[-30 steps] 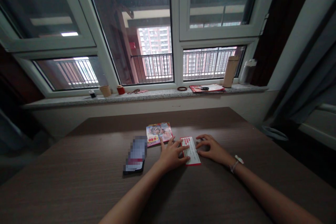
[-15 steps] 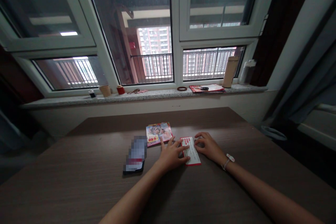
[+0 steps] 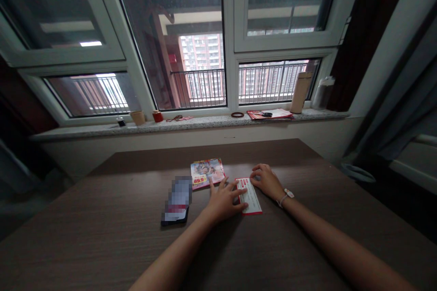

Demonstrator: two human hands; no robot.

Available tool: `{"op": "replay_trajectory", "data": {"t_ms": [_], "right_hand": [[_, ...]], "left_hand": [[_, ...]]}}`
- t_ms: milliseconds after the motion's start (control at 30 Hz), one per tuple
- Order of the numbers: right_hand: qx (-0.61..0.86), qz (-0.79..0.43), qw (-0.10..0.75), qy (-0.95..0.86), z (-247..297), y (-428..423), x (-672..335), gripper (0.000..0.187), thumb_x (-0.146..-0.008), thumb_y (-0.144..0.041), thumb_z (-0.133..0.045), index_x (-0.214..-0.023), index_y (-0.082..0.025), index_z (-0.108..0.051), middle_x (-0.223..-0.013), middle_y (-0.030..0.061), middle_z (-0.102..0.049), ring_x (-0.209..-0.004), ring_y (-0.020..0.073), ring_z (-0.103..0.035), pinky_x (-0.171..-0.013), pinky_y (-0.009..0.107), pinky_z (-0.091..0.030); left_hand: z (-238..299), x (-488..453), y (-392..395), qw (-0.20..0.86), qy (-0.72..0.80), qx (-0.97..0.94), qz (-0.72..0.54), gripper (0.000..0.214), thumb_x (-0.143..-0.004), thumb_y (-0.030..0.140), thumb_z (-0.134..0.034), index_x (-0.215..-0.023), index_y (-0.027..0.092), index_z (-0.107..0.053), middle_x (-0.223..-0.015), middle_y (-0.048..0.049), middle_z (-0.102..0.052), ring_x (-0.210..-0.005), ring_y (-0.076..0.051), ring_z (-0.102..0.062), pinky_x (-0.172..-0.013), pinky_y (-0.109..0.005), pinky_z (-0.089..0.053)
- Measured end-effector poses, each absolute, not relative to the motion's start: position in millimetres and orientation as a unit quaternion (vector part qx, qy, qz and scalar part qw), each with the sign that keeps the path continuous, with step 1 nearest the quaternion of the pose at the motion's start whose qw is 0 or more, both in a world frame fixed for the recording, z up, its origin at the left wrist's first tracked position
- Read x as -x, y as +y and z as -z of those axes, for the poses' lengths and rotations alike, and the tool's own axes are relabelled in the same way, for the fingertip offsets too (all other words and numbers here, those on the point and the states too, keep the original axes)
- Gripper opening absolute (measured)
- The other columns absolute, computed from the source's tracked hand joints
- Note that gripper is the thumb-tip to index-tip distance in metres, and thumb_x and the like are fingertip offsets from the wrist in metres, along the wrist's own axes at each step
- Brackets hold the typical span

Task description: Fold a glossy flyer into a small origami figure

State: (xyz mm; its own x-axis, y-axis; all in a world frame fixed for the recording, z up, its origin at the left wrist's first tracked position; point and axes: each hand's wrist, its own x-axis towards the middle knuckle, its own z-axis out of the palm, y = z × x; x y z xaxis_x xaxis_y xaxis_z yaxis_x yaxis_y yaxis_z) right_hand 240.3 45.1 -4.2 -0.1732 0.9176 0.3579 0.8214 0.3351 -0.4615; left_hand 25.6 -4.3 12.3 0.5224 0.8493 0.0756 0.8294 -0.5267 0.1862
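Observation:
A white leaflet [image 3: 251,200] with red edges and printed lines lies flat on the brown table. My left hand [image 3: 223,200] rests over its left side, fingers spread, with fingertips and thumb on the paper. At the leaflet's upper right corner is my right hand [image 3: 266,182], its fingers bent and slightly apart, the tips at the paper's edge. A bracelet circles the right wrist. Just beyond my left fingers lies a colourful flyer [image 3: 205,172] marked 89.9. To the left of that hand is a phone [image 3: 175,202] with a blurred screen.
The table [image 3: 112,218] reaches toward a stone windowsill [image 3: 208,122]. On the sill stand a paper cup [image 3: 137,117], a red jar [image 3: 157,116], a dark ring-shaped bracelet [image 3: 237,114], a paper stack [image 3: 278,114], a tan flask [image 3: 301,93] and a clear bottle [image 3: 322,93].
My right hand has shifted away from me and slightly left, from beside the leaflet's right edge to its upper right corner. My left hand and the leaflet look nearly still.

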Motion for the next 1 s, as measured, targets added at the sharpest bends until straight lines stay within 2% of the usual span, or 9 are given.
{"op": "replay_trajectory", "data": {"t_ms": [167,467,700,1000], "right_hand": [[0.592,-0.086,0.319,-0.735,7.3,53.1,-236.2,0.015,-0.079,-0.032,-0.060,-0.077,-0.024,-0.073,-0.103,0.0061,-0.060,-0.109,0.0236,-0.047,-0.094,0.037,-0.037],[0.587,-0.131,0.348,-0.719,21.4,69.2,-249.5,0.019,-0.080,-0.033,-0.059,-0.083,-0.022,-0.073,-0.102,0.0062,-0.062,-0.102,0.0210,-0.054,-0.096,0.036,-0.039],[0.577,-0.147,0.349,-0.724,21.8,64.3,-248.6,0.015,-0.074,-0.036,-0.065,-0.077,-0.024,-0.074,-0.106,0.0059,-0.060,-0.109,0.0242,-0.051,-0.099,0.040,-0.036],[0.571,-0.151,0.340,-0.732,22.3,62.2,-252.8,0.016,-0.073,-0.037,-0.067,-0.074,-0.023,-0.074,-0.100,0.0060,-0.061,-0.105,0.0236,-0.051,-0.097,0.037,-0.037]], "left_hand": [[-14.1,-26.2,-5.6,0.062,0.484,-0.870,-0.072,0.050,-0.083,0.068,-0.046,-0.129,0.049,-0.049,-0.149,0.0032,-0.038,-0.138,-0.040,-0.022,-0.099,-0.077,0.008],[-13.6,-24.8,-5.4,0.062,0.486,-0.868,-0.081,0.050,-0.082,0.068,-0.048,-0.128,0.049,-0.049,-0.148,0.0039,-0.039,-0.137,-0.039,-0.022,-0.100,-0.077,0.008],[-11.6,-26.8,-4.9,0.045,0.491,-0.866,-0.079,0.049,-0.081,0.067,-0.050,-0.127,0.049,-0.051,-0.147,0.0049,-0.040,-0.137,-0.039,-0.023,-0.100,-0.075,0.011],[-11.9,-25.1,-4.4,0.048,0.485,-0.869,-0.086,0.049,-0.082,0.068,-0.048,-0.127,0.050,-0.050,-0.147,0.0053,-0.040,-0.137,-0.040,-0.023,-0.099,-0.077,0.009]]}}
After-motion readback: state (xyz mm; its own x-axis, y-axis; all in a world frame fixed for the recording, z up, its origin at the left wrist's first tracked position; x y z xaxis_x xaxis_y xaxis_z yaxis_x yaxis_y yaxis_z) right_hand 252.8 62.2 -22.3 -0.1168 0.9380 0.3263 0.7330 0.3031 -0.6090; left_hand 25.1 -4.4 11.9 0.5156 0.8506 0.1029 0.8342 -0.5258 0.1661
